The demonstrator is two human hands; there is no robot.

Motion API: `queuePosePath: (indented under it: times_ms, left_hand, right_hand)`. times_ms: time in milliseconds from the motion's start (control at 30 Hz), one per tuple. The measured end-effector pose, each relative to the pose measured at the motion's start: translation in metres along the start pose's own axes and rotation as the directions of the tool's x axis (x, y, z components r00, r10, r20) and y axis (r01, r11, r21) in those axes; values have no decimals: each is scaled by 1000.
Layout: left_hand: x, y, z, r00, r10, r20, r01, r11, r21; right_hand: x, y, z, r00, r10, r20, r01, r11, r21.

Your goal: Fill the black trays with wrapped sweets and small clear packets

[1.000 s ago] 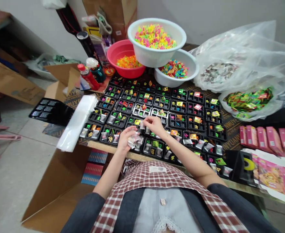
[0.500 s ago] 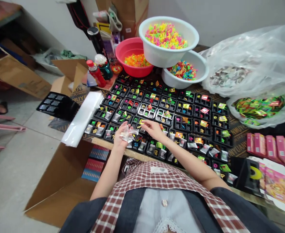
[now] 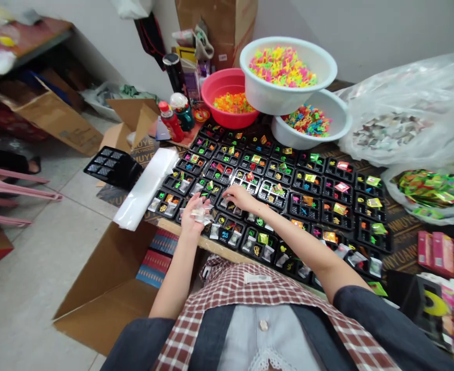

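My left hand (image 3: 191,219) is cupped near the table's front edge, its fingers closed around several small clear-and-white packets (image 3: 200,214). To its right, my right hand (image 3: 241,199) reaches low over the black compartment trays (image 3: 264,196), fingertips pinched together and pointing left. Whatever sits between those fingertips is too small to make out. Rows of these trays hold little coloured plastic pieces and shiny sachets. Small packets like the ones in my left hand lie in front-row trays, such as one packet (image 3: 235,238) beside some blue pieces.
White basins (image 3: 288,98) and a red basin (image 3: 227,121) of coloured pieces stand behind. Plastic bags (image 3: 408,98) of sachets lie right. Clear plastic sleeves (image 3: 146,188) and stacked trays (image 3: 113,167) sit left. An open cardboard box (image 3: 95,288) is below the table edge.
The view has shifted, so the scene sits further right and slightly lower. My right hand has moved slightly away from the packets in my left hand, over the trays.
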State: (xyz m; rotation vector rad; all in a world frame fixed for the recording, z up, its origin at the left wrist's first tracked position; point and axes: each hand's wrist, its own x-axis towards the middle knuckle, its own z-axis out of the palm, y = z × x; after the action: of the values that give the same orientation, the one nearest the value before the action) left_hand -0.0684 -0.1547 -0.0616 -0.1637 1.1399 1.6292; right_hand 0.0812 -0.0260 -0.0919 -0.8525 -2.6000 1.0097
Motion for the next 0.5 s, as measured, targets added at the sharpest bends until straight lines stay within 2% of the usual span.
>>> queuePosePath:
  times_ms: [100,200,400,500]
  left_hand:
    - [-2,2,4,998,-65,-21,63,995,-72]
    - [-1,7,12,994,-103,-44,96,986,-135]
    - [8,10,20,987,-160,-22,147,945,-292]
    - [13,7,20,984,-176,-28,155,923,-352]
  right_hand:
    - [-2,-4,2,989,-117,-87,116,993,-18]
    - [-9,-16,3,964,-213,-161,221,975,32]
    - [-24,-51,15,926,-307,-222,365,879,307]
    - [-26,-56,23,907,-292,-302,382,873,304]
